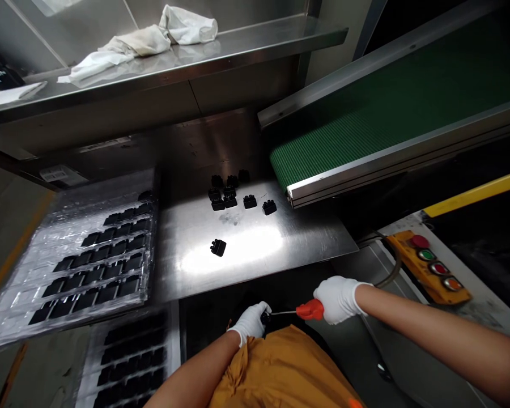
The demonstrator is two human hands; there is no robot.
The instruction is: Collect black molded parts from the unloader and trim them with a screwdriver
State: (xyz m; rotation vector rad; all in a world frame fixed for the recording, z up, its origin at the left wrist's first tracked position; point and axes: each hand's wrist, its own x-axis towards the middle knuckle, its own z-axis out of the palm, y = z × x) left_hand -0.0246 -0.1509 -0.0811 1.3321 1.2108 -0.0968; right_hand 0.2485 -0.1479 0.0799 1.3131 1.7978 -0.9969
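Steel surface (pixel 280 238), brightly lit at its centre by overhead light. Above its far edge runs a steel shelf (pixel 238 42) carrying crumpled white cloths (pixel 144 39). A green conveyor belt (pixel 391 107) in a metal frame slopes down to the surface's far right corner. At the left edge lies a clear plastic tray (pixel 38 249); a second tray (pixel 127 357) sits lower, near the front left corner. Right of the surface: a yellow button box (pixel 433 266) and a yellow rail (pixel 476 194).
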